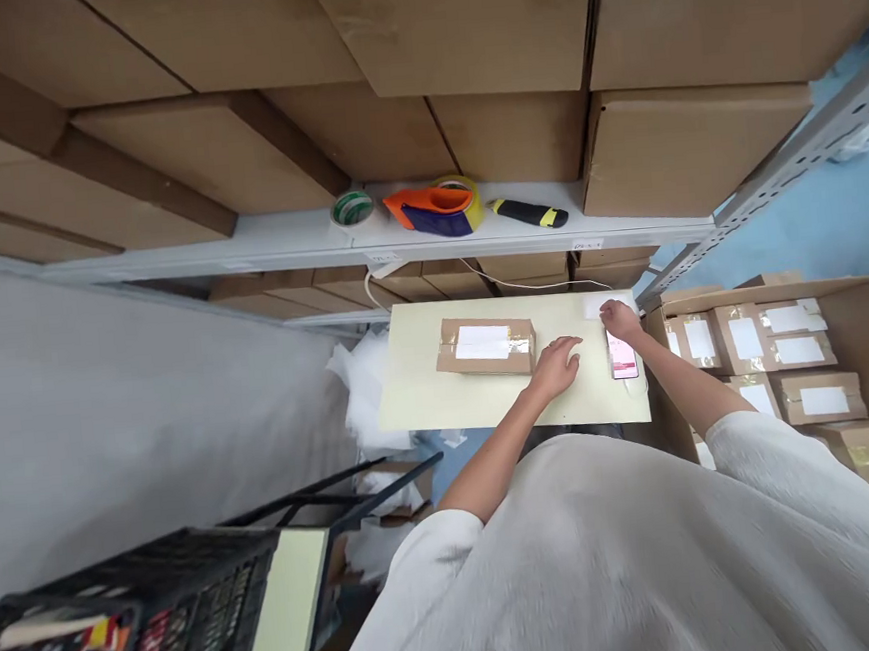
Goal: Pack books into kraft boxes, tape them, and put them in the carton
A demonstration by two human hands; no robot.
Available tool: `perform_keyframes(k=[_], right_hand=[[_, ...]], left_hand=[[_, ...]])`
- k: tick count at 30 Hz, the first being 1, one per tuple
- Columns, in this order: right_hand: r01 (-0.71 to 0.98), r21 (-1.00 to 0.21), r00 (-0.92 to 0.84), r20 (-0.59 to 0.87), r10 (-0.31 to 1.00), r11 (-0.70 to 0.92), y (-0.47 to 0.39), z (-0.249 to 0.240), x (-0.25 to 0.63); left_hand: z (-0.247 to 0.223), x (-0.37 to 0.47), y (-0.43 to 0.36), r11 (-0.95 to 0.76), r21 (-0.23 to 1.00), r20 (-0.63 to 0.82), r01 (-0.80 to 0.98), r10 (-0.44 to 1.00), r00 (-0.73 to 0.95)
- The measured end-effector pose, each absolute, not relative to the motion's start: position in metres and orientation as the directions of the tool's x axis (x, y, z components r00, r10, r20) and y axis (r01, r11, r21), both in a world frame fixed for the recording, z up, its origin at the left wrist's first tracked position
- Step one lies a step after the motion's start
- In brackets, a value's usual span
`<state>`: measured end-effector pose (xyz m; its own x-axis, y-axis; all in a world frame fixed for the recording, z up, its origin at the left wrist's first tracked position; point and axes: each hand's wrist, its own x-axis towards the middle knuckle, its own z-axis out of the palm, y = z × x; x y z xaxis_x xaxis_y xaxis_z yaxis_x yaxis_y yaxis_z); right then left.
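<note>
A taped cardboard box (453, 368) with a white label (482, 343) on its top lies on the pale yellow table (418, 407). My left hand (556, 366) is just right of the box, its fingers stretched out and apart, holding nothing I can see. Toward the back right corner, my right hand (620, 321) has its fingers curled together over the edge of some white paper (593, 303). Whether it grips a sheet is hidden. Just below that hand lies a phone (622, 359) with a lit pink and white screen.
On the shelf (277, 240) above are a roll of tape (352, 209), an orange tape dispenser (432, 205) and a utility knife (529, 213). To the right, a large carton (859, 317) holds several labelled boxes. A black crate (192, 595) stands lower left.
</note>
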<state>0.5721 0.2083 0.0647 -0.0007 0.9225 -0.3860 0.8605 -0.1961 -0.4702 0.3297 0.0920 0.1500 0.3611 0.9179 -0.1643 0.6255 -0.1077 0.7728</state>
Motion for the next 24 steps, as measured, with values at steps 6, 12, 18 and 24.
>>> perform_keyframes(k=[6, 12, 18, 24], right_hand=[[0.872, -0.441, -0.021, -0.466, 0.884, -0.212, 0.242, 0.034, 0.558], [0.888, -0.392, 0.035, -0.463, 0.885, -0.241, 0.249, 0.006, 0.555], [0.886, -0.405, 0.025, -0.446, 0.895, -0.227, 0.252, 0.004, 0.56], [0.91, -0.357, 0.022, -0.462, 0.887, -0.209, 0.252, 0.024, 0.559]], left_hand=[[0.145, 0.343, 0.088, -0.025, 0.801, -0.19, 0.598, 0.937, 0.294], [0.13, 0.347, 0.088, 0.049, 0.81, -0.237, 0.585, 0.939, 0.249], [0.112, 0.351, 0.089, 0.126, 0.824, -0.285, 0.553, 0.935, 0.211], [0.107, 0.361, 0.101, 0.133, 0.819, -0.301, 0.557, 0.928, 0.221]])
